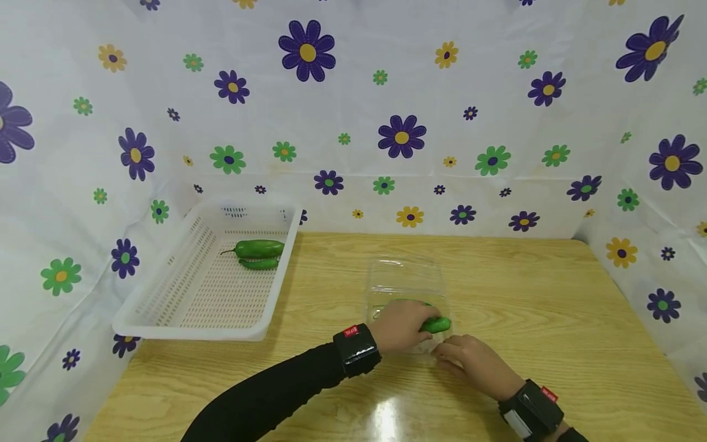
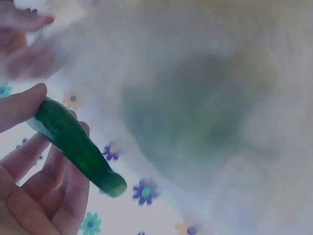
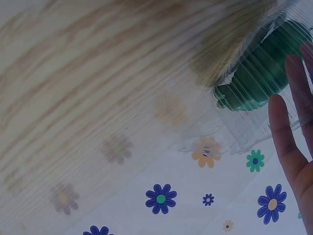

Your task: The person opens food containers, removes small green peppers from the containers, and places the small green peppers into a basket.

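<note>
My left hand point(image 1: 403, 325) is over a clear plastic clamshell box point(image 1: 405, 273) whose lid stands raised at the back. It pinches a green pepper point(image 1: 437, 325); in the left wrist view this pepper point(image 2: 76, 147) lies between thumb and fingertips, its blunt end sticking out. Another green pepper lies in the box, mostly hidden by the hand from the head. The right wrist view shows a large green pepper point(image 3: 259, 73) through the ribbed plastic. My right hand point(image 1: 475, 362) is at the box's front right corner, its fingers point(image 3: 281, 122) extended along the plastic wall.
To the left, a white perforated basket point(image 1: 262, 328) holds a large green pepper point(image 1: 259, 248) and a smaller one point(image 1: 259, 264) near its right wall. The wooden table point(image 1: 530, 294) runs back to a flower-printed cloth point(image 1: 353, 80) that also hangs at both sides.
</note>
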Tool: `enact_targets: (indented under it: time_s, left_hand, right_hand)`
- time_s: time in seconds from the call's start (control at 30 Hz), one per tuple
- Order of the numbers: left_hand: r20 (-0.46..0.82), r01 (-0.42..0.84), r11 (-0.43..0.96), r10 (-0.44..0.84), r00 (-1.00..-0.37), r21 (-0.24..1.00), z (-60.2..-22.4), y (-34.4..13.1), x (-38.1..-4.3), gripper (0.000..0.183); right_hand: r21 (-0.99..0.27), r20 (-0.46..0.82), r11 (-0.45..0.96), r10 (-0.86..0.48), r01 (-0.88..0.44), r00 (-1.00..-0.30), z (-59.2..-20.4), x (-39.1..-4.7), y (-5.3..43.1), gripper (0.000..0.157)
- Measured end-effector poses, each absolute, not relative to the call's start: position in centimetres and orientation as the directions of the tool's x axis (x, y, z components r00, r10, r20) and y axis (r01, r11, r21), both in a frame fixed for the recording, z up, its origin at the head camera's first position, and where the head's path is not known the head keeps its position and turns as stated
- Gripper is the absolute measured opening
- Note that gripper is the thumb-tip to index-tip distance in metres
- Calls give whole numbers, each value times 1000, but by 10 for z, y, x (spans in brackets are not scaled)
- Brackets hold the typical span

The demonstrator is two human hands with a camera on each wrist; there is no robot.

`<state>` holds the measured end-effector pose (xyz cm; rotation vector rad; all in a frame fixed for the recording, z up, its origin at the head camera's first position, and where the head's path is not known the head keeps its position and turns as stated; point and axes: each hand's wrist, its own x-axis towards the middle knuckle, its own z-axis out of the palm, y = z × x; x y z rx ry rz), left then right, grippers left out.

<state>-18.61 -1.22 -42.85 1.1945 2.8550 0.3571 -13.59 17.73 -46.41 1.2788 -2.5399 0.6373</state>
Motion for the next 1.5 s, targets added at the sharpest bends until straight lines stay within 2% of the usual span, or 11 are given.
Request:
enact_targets:
  time_s: [0.33, 0.73, 1.07, 1.27, 1.5]
  left_hand:
    - [109, 661, 723, 654, -749, 201, -367, -56, -195, 36]
    - [116, 509, 836, 496, -861, 205, -332, -156, -246, 39]
    - [45, 352, 919, 350, -936, 178, -342, -239, -284, 40]
    - [5, 346, 926, 349, -937, 149, -357, -277, -300, 35]
    - [-10, 381, 923, 382, -924, 53, -376, -310, -314, 34]
  right_hand:
    - [-281, 371, 520, -716, -807, -591, -461, -137, 177, 20]
    - [-275, 355, 554, -701, -786, -618, -460, -138, 176, 20]
    - [-293, 314, 571, -701, -767, -641, -458, -139, 174, 18]
    - [-293, 315, 567, -703, -770, -638, -457, -139, 174, 18]
    - [-281, 333, 558, -707, -781, -624, -460, -139, 174, 19]
